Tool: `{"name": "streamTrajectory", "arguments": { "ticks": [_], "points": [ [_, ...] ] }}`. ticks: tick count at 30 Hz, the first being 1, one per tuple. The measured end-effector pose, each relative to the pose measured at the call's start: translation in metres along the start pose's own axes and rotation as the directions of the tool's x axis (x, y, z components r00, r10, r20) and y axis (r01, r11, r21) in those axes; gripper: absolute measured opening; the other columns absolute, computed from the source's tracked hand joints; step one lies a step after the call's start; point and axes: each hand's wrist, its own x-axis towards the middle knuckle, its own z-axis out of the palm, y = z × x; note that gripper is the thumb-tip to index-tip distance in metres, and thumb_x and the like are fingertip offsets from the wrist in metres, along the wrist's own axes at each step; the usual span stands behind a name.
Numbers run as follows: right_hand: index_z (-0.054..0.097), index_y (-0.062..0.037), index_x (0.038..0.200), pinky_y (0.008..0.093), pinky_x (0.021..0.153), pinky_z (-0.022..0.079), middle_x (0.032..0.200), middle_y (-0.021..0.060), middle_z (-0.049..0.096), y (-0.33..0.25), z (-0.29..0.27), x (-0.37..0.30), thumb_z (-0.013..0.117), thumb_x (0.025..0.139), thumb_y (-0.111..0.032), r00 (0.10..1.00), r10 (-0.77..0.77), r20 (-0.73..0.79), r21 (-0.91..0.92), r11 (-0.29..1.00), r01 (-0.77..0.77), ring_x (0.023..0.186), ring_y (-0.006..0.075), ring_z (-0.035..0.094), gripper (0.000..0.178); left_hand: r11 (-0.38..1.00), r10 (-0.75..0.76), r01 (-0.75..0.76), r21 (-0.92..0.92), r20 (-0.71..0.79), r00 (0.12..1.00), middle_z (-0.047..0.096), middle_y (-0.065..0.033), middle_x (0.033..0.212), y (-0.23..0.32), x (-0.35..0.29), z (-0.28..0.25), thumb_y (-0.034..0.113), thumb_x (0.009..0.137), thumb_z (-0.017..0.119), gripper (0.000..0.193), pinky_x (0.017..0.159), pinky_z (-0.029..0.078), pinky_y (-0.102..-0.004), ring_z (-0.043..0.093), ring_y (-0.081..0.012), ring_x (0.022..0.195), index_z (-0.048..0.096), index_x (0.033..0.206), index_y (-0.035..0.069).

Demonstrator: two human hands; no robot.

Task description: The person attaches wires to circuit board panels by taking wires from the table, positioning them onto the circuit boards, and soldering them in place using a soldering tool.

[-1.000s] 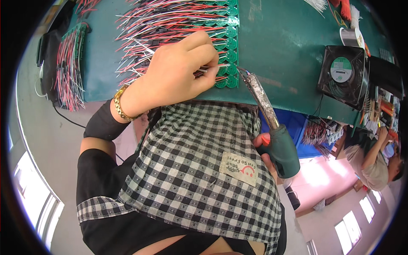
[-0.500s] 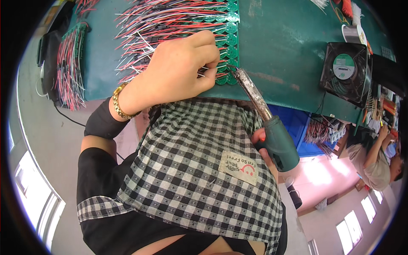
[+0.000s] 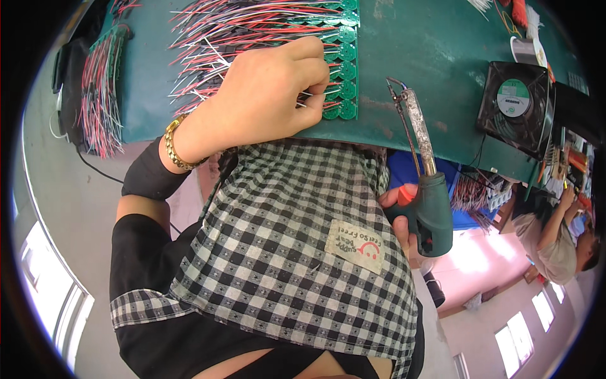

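Observation:
A pistol-shaped soldering iron (image 3: 435, 211) with a dark green body and an orange-red trigger is gripped in my right hand (image 3: 401, 227), most of which is hidden behind it and my apron. Its thin tip points up, apart from the boards. My left hand (image 3: 271, 95) lies over a row of round green circuit boards (image 3: 347, 71) and pinches a wire beside the nearest boards; the fingers partly cover it. Many red and white wires (image 3: 208, 54) run leftward from the boards, with black parts among them.
Another wired board panel (image 3: 101, 88) lies at the table's left edge. On the right stand a black fan (image 3: 514, 104) and a solder spool (image 3: 527, 50). A blue bin (image 3: 404, 167) is below the table edge. A co-worker (image 3: 549, 240) sits at far right.
My right hand has drawn the soldering iron's tip away from the boards, to the right, and turned it more upright. My left hand keeps its pinch, nearly in place.

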Motion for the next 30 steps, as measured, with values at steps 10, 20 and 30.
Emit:
{"name": "streamTrajectory", "arguments": {
  "ticks": [10, 20, 30],
  "points": [
    [0.052, 0.0005, 0.110, 0.0288, 0.081, 0.046, 0.092, 0.0072, 0.058, 0.003, -0.001, -0.003, 0.069, 0.077, -0.019, 0.997, -0.007, -0.075, -0.040, 0.999, 0.004, 0.085, 0.0157, 0.055, 0.042, 1.000, 0.012, -0.012, -0.018, 0.024, 1.000, 0.051, -0.0030, 0.076, 0.000, 0.002, 0.001, 0.001, 0.065, 0.065, 0.014, 0.048, 0.043, -0.0270, 0.053, -0.0176, 0.057, 0.053, 0.071, 0.005],
    [0.052, 0.0012, 0.109, 0.0296, 0.078, 0.049, 0.093, 0.0081, 0.059, -0.007, -0.007, 0.001, 0.069, 0.078, -0.016, 0.999, 0.039, -0.017, -0.097, 0.994, -0.040, 0.084, 0.0166, 0.057, 0.040, 0.954, 0.241, -0.200, -0.222, 0.174, 0.955, 0.057, -0.0080, 0.084, -0.022, 0.006, -0.029, 0.008, 0.077, 0.067, 0.012, 0.064, 0.046, -0.0312, 0.056, -0.0246, 0.072, 0.062, 0.087, 0.002],
    [0.045, -0.0021, 0.125, 0.0259, 0.085, 0.045, 0.102, 0.0101, 0.058, 0.005, -0.027, 0.009, 0.060, 0.084, -0.004, 0.907, -0.246, 0.343, -0.295, 0.888, 0.352, 0.095, 0.0163, 0.055, 0.044, 0.966, 0.135, -0.127, -0.226, 0.019, 0.991, 0.057, -0.0138, 0.083, 0.014, -0.019, 0.001, -0.005, 0.079, 0.059, 0.017, 0.061, 0.048, -0.0343, 0.058, -0.0274, 0.068, 0.053, 0.094, -0.001]
  ]
}}
